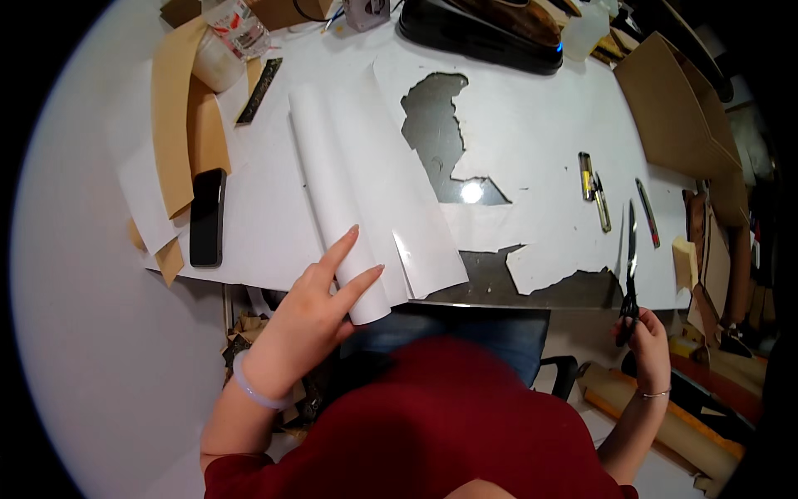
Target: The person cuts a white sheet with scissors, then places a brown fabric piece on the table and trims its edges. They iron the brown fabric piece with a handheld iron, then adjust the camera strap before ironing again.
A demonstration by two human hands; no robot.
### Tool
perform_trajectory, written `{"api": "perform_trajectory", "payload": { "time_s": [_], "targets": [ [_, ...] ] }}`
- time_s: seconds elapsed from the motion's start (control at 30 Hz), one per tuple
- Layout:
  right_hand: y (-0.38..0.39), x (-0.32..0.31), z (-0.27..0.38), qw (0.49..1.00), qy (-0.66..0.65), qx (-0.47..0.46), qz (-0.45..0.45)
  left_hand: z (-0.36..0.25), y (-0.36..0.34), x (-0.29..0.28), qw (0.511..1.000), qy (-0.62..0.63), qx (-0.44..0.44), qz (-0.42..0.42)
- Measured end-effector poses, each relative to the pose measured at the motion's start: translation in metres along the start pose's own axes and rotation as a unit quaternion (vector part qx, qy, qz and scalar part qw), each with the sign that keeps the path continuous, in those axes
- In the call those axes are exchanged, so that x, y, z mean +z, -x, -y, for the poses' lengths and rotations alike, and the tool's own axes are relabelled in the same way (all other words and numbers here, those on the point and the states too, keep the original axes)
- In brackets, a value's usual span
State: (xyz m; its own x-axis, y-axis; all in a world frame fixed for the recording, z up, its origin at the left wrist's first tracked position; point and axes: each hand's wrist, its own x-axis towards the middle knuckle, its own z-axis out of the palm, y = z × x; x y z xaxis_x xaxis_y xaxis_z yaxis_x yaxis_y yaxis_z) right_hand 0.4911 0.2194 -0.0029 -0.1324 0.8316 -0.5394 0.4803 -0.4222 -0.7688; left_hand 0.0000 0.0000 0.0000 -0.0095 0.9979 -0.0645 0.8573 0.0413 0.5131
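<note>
My left hand (320, 295) lies with fingers spread on the lower end of a white paper roll (320, 158), beside its loose, unrolled sheet (399, 216). My right hand (644, 341) grips black-handled scissors (630, 291) at the table's front right edge, blades pointing away from me. Ragged white paper (507, 116) covers much of the grey tabletop (432, 116). A dark phone (207, 218) lies left of the roll. Two small yellow-and-silver tools (586, 176) and a slim pen-like tool (648, 212) lie near the scissors.
Brown card sheets (170, 125), a white tub (218, 62) and a dark strip (258, 91) are at the back left. A black machine (478, 50) stands at the back. An open cardboard box (665, 100) is at the right. A chair armrest (565, 370) shows below the table.
</note>
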Motion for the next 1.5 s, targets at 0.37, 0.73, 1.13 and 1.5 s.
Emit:
{"api": "perform_trajectory", "payload": {
  "time_s": [0.37,0.73,1.13,1.5],
  "targets": [
    [0.082,0.122,0.033,0.963,-0.156,-0.009,0.220,0.047,-0.011,0.015,0.966,-0.125,0.203,-0.097],
    [0.061,0.137,0.041,0.909,-0.088,0.103,0.395,0.045,-0.023,0.044,0.943,0.021,0.162,-0.290],
    [0.024,0.198,0.040,0.878,-0.127,0.054,0.458,0.039,-0.007,0.053,0.947,0.035,0.164,-0.275],
    [0.033,0.194,0.039,0.893,-0.119,0.048,0.431,0.037,-0.004,0.061,0.936,0.063,0.153,-0.312]
  ]
}}
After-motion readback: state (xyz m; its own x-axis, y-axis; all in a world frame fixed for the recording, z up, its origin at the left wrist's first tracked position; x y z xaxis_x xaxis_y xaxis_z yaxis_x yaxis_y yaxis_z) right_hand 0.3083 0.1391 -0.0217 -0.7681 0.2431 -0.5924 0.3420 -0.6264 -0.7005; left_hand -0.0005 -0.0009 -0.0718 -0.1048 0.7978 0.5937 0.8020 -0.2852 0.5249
